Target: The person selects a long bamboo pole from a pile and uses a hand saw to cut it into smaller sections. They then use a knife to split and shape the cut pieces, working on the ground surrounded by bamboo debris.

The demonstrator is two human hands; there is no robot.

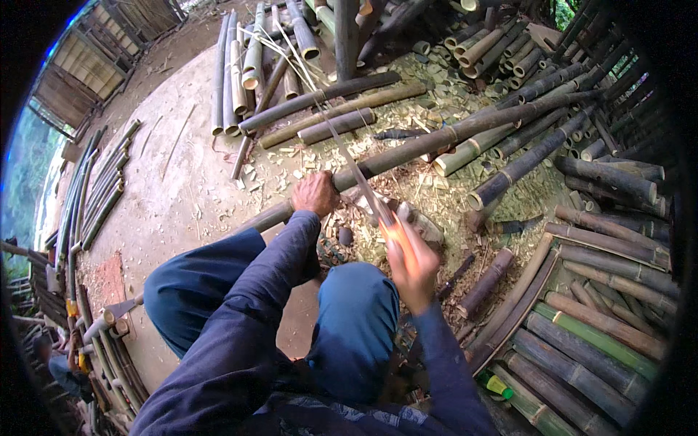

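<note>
A long dark bamboo pole runs slantwise from the upper right down past my knees. My left hand is wrapped over it, pressing from above. In my right hand is the orange handle of a handsaw, slightly smeared by motion. Its long narrow blade lies across the pole just right of my left hand and points away from me. Whether the teeth are inside a cut cannot be made out. Under the pole, near the saw, sits a pale block-like support, partly hidden by my right hand.
Cut bamboo lengths lie ahead, with more stacked at the right. A bamboo-framed rack stands at the lower right. Wood chips cover the ground. A knife-like blade lies on the right; thin poles lie left.
</note>
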